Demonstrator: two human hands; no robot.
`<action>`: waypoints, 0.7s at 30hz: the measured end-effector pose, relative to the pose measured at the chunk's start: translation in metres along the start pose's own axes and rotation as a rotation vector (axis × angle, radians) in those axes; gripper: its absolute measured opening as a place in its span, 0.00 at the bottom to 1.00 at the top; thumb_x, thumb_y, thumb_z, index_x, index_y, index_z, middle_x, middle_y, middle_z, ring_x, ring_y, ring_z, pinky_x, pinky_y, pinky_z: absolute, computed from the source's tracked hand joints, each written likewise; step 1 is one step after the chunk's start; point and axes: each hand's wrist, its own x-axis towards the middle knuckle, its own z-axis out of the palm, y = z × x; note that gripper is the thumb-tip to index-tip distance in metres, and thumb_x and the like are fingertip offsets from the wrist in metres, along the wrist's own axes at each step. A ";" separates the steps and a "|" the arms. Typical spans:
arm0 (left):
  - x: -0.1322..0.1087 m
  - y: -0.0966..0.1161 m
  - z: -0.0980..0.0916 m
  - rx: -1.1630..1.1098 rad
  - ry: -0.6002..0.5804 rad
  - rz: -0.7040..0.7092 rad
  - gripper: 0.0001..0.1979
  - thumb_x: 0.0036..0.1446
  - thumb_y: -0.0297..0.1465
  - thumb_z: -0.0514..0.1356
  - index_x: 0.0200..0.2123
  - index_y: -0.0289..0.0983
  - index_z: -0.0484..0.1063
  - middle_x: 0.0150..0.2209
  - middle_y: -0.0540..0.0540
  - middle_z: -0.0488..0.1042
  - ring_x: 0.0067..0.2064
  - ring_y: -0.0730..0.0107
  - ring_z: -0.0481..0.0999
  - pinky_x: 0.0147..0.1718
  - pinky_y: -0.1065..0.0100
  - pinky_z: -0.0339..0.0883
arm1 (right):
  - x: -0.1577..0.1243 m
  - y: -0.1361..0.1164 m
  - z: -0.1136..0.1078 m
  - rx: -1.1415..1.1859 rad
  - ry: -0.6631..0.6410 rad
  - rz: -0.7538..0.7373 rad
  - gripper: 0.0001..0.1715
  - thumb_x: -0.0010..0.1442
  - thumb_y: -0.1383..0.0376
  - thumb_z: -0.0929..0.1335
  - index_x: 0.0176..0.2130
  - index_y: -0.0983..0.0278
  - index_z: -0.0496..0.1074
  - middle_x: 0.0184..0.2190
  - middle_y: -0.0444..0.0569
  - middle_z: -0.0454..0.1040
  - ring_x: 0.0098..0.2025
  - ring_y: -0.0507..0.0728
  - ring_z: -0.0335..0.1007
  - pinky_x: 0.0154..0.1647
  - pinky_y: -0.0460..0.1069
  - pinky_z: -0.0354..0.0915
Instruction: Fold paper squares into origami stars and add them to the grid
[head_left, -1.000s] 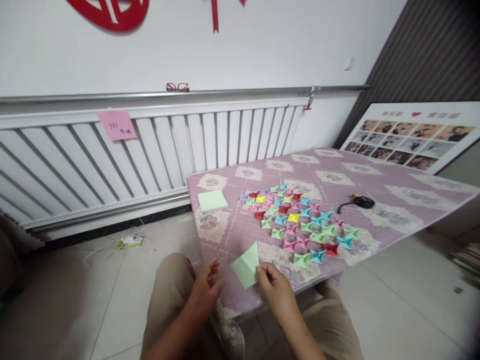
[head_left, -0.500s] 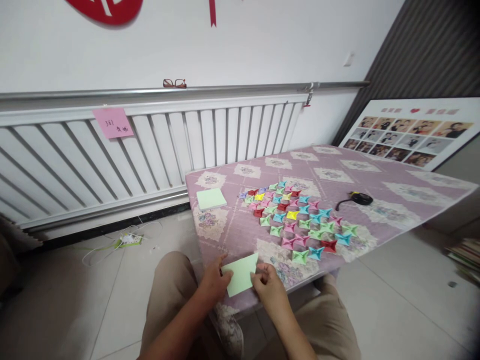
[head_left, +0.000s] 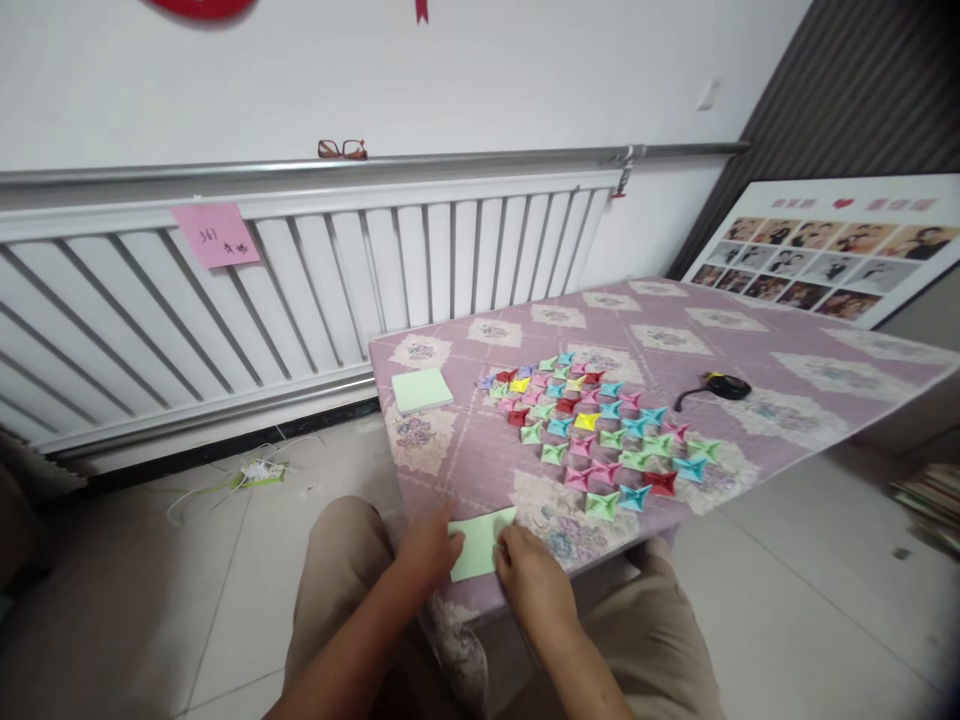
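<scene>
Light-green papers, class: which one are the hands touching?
The sheet at the near table corner, between the left hand and right hand; the square stack and small folded shapes lie beyond, untouched.

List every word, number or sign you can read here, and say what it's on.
"361": on the pink note on the radiator; the handwriting beneath it is too blurred to read.
A red heart sign, no word: on the photo board; the pink lettering either side is too blurred to read.
</scene>
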 end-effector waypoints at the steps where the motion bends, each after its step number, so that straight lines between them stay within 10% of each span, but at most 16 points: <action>1: 0.001 0.000 0.000 0.005 -0.005 0.001 0.29 0.53 0.29 0.58 0.60 0.31 0.61 0.57 0.36 0.67 0.58 0.55 0.65 0.58 0.60 0.55 | 0.000 0.001 0.000 -0.017 -0.001 -0.030 0.07 0.57 0.71 0.64 0.30 0.62 0.68 0.32 0.50 0.70 0.38 0.58 0.66 0.39 0.49 0.57; 8: 0.006 -0.004 -0.002 -0.008 -0.030 0.010 0.28 0.54 0.29 0.56 0.59 0.32 0.62 0.57 0.38 0.67 0.57 0.57 0.66 0.58 0.63 0.54 | -0.014 0.001 0.002 -0.057 0.031 -0.310 0.10 0.58 0.72 0.65 0.39 0.62 0.73 0.35 0.50 0.71 0.40 0.58 0.65 0.43 0.51 0.60; 21: 0.011 -0.014 -0.010 -0.088 -0.013 0.063 0.24 0.55 0.24 0.50 0.56 0.32 0.66 0.51 0.40 0.73 0.50 0.62 0.73 0.52 0.65 0.62 | -0.020 -0.005 0.003 -0.093 0.065 -0.276 0.09 0.53 0.71 0.70 0.37 0.61 0.71 0.37 0.49 0.71 0.40 0.59 0.66 0.41 0.53 0.63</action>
